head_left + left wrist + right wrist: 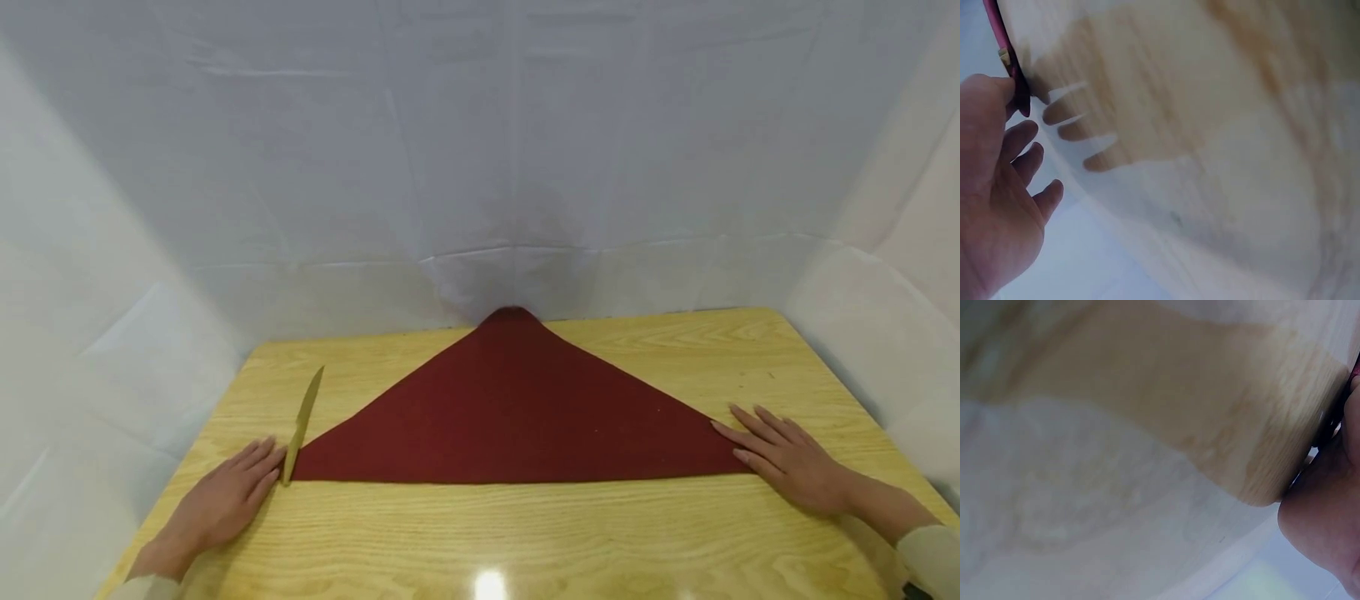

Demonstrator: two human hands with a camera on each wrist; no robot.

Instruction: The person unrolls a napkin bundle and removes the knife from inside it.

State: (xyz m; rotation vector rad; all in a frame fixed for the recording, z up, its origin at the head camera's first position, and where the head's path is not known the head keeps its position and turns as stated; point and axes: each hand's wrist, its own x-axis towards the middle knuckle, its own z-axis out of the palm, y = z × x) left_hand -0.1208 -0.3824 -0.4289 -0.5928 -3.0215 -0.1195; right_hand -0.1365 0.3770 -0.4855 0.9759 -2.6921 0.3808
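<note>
A dark red cloth (pixel 510 408) lies flat as a wide triangle, its long straight edge toward me and its blunted peak at the table's far edge. Across its left corner lies a gold-coloured table knife (pixel 302 425), blade pointing away from me. My left hand (pixel 228 496) touches that corner with fingers extended beside the knife's handle. In the left wrist view, the left thumb (pixel 999 90) is right at the cloth's dark corner. My right hand (pixel 798 467) rests on the cloth's right corner, fingers straight and spread. The right wrist view mostly cuts off its fingers.
The cloth and knife lie on a light wood-grain table (pixel 525 537) with rounded far corners. A grey-white sheet (pixel 510 150) hangs behind the table, and pale sheets line both sides. Light glares on the table's near edge.
</note>
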